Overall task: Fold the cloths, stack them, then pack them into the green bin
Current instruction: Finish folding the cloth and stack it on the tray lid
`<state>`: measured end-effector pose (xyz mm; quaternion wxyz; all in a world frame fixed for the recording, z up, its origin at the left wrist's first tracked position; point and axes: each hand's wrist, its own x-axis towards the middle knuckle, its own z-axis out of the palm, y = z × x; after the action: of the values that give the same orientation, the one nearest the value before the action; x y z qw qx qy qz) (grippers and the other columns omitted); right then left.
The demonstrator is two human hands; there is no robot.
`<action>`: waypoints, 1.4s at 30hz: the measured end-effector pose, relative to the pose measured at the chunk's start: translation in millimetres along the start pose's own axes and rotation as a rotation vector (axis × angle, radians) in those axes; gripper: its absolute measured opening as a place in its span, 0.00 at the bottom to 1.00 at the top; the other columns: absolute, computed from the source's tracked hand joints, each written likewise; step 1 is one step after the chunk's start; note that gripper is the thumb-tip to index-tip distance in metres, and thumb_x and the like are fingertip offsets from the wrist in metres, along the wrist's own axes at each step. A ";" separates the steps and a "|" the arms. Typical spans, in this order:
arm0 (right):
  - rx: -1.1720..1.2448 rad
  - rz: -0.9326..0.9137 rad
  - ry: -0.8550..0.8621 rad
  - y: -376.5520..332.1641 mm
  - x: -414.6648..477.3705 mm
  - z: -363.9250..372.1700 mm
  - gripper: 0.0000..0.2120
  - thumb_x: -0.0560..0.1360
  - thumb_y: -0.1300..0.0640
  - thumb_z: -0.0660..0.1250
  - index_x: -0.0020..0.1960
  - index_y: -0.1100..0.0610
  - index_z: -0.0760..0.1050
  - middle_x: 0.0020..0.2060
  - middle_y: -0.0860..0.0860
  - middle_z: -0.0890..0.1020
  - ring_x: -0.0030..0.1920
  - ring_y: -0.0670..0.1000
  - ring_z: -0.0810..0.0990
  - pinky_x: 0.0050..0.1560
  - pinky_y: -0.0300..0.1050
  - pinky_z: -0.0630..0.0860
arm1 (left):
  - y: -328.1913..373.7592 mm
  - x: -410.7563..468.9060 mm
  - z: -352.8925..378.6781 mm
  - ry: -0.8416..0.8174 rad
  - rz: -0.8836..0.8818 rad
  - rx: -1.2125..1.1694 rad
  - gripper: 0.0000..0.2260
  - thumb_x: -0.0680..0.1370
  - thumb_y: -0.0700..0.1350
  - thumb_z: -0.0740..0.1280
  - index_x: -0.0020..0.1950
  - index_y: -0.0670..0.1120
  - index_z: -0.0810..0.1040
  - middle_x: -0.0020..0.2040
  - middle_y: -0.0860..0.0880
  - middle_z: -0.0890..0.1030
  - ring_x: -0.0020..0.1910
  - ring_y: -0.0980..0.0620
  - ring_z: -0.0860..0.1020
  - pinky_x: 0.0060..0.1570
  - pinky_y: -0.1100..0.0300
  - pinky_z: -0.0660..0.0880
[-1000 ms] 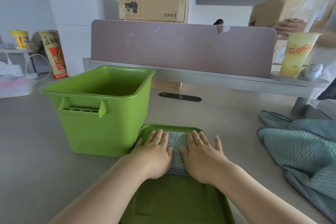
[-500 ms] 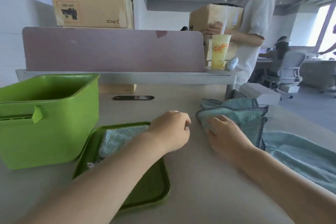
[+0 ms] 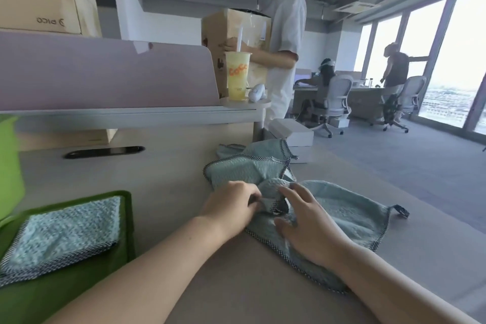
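Pale teal cloth (image 3: pixel 342 214) with dark checked hem, crumpled on the desk (image 3: pixel 171 179) under the hands, a bunched fold pinched by the left hand (image 3: pixel 231 205), right hand (image 3: pixel 307 229) laid on it with fingers (image 3: pixel 292 192) spread, folded cloth (image 3: pixel 65 231) set on green tray (image 3: pixel 65 297) left of them, green bin (image 3: pixel 8 166) farther left.

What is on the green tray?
One folded teal cloth lies flat on the green tray. Whatever might be beneath it is covered, and the left forearm hides the tray's near corner.
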<state>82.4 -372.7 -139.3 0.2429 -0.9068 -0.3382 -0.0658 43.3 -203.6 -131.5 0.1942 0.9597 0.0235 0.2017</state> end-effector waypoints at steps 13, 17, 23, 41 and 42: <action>0.299 -0.074 0.242 -53.9 73.5 -36.9 0.23 0.72 0.51 0.71 0.66 0.49 0.74 0.59 0.44 0.75 0.59 0.43 0.72 0.53 0.33 0.63 | -21.4 39.2 -70.4 0.353 -0.163 -0.361 0.05 0.81 0.47 0.60 0.47 0.49 0.74 0.42 0.54 0.79 0.41 0.53 0.75 0.31 0.69 0.65; 0.436 -0.049 0.170 -85.2 94.6 -51.3 0.35 0.70 0.49 0.73 0.73 0.47 0.64 0.67 0.47 0.73 0.66 0.48 0.72 0.64 0.48 0.70 | -34.9 46.1 -106.7 0.459 -0.173 -0.425 0.05 0.79 0.48 0.62 0.44 0.53 0.76 0.43 0.55 0.80 0.44 0.52 0.77 0.36 0.61 0.66; 0.675 -0.016 -0.029 -131.3 119.9 -83.1 0.08 0.73 0.53 0.71 0.51 0.53 0.79 0.40 0.49 0.87 0.44 0.53 0.86 0.48 0.46 0.82 | -48.6 35.3 -147.6 0.648 -0.154 -0.341 0.04 0.77 0.48 0.66 0.47 0.53 0.81 0.41 0.61 0.81 0.43 0.62 0.79 0.38 0.75 0.67; 1.199 -0.040 -0.352 -182.4 136.5 -63.2 0.05 0.70 0.64 0.70 0.46 0.62 0.82 0.40 0.55 0.86 0.37 0.53 0.84 0.41 0.46 0.81 | -72.8 6.5 -191.1 0.333 -0.470 -1.470 0.18 0.80 0.43 0.56 0.45 0.37 0.83 0.42 0.38 0.84 0.37 0.48 0.84 0.33 0.63 0.78; 1.211 -0.004 -0.488 -180.9 137.6 -61.6 0.07 0.69 0.61 0.70 0.45 0.62 0.82 0.39 0.56 0.86 0.35 0.53 0.82 0.38 0.43 0.80 | -79.2 5.8 -188.5 0.381 -0.542 -1.516 0.18 0.81 0.45 0.56 0.53 0.36 0.81 0.48 0.37 0.83 0.44 0.44 0.83 0.38 0.61 0.78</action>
<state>73.4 -204.4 25.1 0.6268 -0.5978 -0.3627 0.3438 -23.4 -61.2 -0.6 0.8234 0.4788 0.1443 0.2683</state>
